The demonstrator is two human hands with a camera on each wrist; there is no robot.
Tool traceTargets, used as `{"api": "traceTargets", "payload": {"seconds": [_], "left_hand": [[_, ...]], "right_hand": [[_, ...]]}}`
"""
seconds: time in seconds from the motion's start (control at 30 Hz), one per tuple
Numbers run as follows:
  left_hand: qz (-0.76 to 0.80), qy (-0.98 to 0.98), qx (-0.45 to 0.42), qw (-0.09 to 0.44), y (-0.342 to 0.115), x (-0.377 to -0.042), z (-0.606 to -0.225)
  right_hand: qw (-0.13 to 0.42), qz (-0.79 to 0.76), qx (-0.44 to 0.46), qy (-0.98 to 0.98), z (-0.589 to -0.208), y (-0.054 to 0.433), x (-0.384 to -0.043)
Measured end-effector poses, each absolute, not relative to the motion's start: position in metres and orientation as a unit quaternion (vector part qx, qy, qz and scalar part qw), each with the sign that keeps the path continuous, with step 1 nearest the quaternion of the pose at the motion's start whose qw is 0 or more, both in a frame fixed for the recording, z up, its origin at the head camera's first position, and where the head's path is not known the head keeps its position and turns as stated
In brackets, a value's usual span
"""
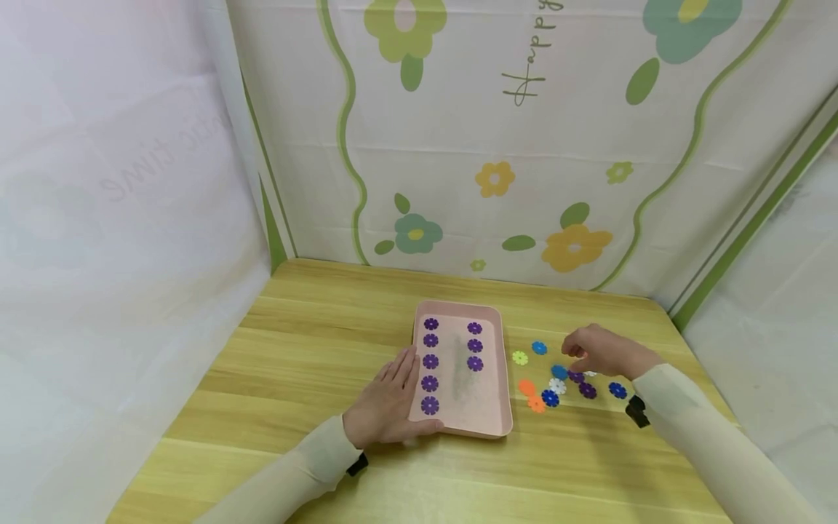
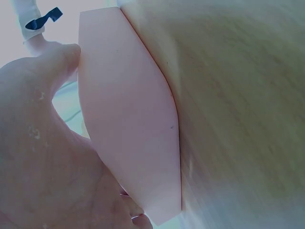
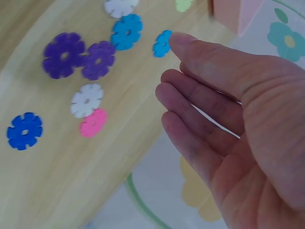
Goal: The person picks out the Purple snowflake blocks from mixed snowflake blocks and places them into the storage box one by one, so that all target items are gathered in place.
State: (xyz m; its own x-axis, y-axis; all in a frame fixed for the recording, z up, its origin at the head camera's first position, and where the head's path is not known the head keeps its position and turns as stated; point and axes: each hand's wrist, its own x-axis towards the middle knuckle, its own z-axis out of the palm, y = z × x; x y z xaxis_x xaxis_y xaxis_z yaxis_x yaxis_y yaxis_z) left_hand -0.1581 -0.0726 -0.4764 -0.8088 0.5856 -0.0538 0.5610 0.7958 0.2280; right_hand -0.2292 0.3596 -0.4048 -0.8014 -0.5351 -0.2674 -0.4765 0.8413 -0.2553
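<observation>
My left hand [image 1: 391,404] rests on the near left corner of a pink tray [image 1: 487,429], fingers lying straight over its left rim and thumb along the front edge. The tray's wall [image 2: 128,105] fills much of the left wrist view. Inside, purple notched plastic discs [image 1: 429,383] form a left column of several and a right column of three. Right of the tray, my right hand [image 1: 605,351] hovers over loose discs, its fingers bent loosely with nothing between them. Below it lie purple discs [image 3: 64,55], a white disc [image 3: 87,100] and a pink disc [image 3: 93,122].
Nearer the tray are a light green disc [image 1: 520,357], a light blue disc [image 1: 539,348] and orange discs [image 1: 537,404]. A dark blue disc [image 1: 617,391] lies at the far right. Flower-printed cloth [image 1: 458,145] stands behind the wooden table [image 1: 314,327].
</observation>
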Motion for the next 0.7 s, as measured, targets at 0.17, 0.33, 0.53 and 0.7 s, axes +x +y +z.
{"api": "traceTargets", "payload": {"seconds": [0.17, 0.33, 0.53, 0.7], "left_hand": [[0.103, 0.946, 0.301, 0.063, -0.072, -0.158, -0.476], [0.108, 0.947, 0.296, 0.071, -0.072, -0.158, -0.477], [0.113, 0.944, 0.304, 0.059, -0.073, -0.157, -0.476], [0.115, 0.943, 0.311, 0.040, -0.075, -0.158, -0.480]], "right_hand": [[0.151, -0.098, -0.267, 0.947, -0.422, 0.373, -0.224], [0.138, -0.103, -0.266, 0.949, -0.439, 0.380, -0.221], [0.113, -0.101, -0.256, 0.955, -0.457, 0.386, -0.221], [0.098, -0.108, -0.254, 0.956, -0.465, 0.390, -0.222]]}}
